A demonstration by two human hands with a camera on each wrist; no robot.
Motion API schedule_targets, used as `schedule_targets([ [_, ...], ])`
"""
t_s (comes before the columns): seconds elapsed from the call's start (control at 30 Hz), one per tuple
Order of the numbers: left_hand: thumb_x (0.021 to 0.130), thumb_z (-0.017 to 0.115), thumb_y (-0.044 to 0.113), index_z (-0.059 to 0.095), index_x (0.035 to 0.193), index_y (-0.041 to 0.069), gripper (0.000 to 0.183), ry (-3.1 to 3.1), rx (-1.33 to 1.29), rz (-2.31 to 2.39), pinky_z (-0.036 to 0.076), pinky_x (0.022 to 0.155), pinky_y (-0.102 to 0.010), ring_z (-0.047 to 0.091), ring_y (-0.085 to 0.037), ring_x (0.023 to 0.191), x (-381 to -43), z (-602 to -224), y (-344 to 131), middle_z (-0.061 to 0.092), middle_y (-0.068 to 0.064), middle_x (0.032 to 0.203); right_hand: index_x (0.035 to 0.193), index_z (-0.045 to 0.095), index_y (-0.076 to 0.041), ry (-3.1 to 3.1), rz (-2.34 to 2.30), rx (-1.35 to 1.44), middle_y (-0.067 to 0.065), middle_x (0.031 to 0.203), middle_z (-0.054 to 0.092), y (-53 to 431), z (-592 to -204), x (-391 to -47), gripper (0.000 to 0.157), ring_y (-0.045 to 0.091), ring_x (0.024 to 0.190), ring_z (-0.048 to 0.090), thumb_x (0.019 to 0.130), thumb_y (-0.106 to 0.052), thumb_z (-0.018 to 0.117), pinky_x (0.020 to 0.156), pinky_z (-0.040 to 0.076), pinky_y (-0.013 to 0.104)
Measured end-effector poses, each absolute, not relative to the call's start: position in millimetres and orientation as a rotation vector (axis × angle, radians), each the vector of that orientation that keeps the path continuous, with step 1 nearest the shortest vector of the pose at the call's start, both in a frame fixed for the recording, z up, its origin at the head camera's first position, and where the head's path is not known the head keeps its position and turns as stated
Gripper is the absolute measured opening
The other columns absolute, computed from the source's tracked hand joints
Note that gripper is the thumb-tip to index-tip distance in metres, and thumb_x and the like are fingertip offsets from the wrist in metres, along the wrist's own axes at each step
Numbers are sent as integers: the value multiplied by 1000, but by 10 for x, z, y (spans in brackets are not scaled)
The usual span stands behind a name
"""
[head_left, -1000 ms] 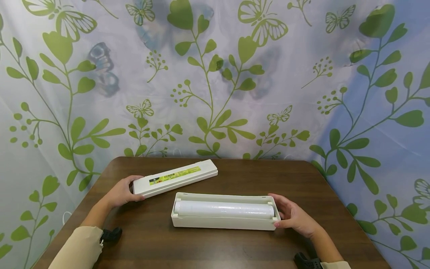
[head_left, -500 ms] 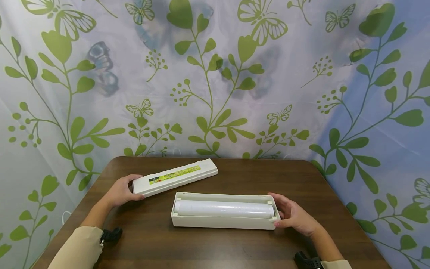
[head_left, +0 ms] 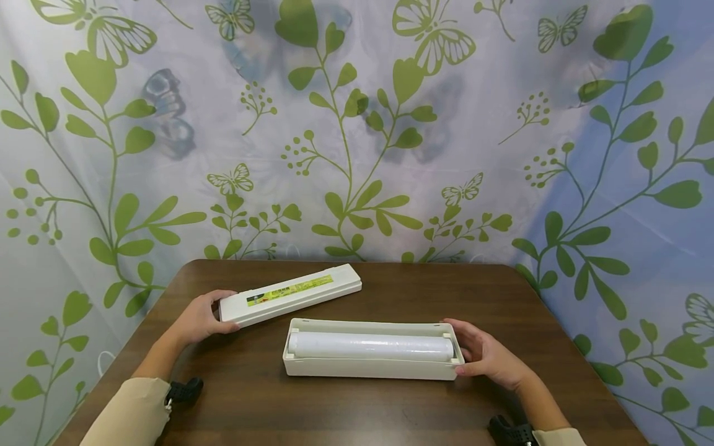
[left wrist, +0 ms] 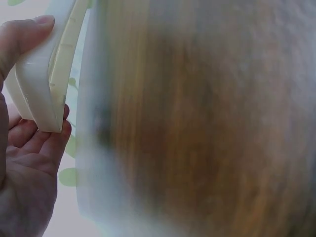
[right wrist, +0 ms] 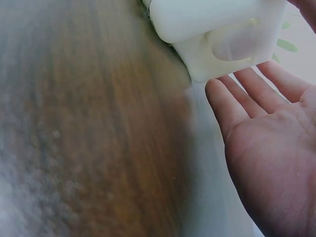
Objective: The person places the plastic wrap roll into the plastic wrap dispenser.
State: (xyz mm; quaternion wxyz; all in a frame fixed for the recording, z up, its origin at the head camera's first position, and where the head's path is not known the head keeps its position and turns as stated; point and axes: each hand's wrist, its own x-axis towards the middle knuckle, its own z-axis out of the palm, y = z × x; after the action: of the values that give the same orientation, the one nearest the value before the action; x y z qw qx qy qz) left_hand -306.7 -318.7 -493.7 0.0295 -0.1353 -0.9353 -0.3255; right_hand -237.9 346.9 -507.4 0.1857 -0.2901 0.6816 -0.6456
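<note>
A long white plastic-wrap box (head_left: 370, 369) lies on the table with its top off and a roll of clear plastic wrap (head_left: 370, 346) inside. My right hand (head_left: 491, 356) grips its right end, thumb at the front corner and fingers at the back; in the right wrist view, fingertips touch the white end wall (right wrist: 197, 59). Farther back and to the left is the white lid (head_left: 292, 293), angled, with a yellow-green label. My left hand (head_left: 201, 318) holds its left end between thumb and fingers. The left wrist view shows the thumb over the lid's end (left wrist: 42, 84) and fingers beneath.
Both things are on a dark brown wooden table (head_left: 446, 297), lid behind box with a narrow gap between them. Behind it hangs a pale curtain (head_left: 357, 155) printed with green leaves and butterflies. Black straps (head_left: 185, 391) are on both wrists.
</note>
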Motion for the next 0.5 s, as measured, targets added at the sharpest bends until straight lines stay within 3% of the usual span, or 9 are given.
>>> schedule_targets([
  [0.5,74,92,38,60,138,5,79,-2822,-456,-1075,49,83,-28,59,-23,101,-3023,-4910,-3130,67,-15,126,156,12,12,1925,-1822,-839,24,159,36,3450,-5055,-2364,92,7,138,50,87,7,72,105,50,25],
])
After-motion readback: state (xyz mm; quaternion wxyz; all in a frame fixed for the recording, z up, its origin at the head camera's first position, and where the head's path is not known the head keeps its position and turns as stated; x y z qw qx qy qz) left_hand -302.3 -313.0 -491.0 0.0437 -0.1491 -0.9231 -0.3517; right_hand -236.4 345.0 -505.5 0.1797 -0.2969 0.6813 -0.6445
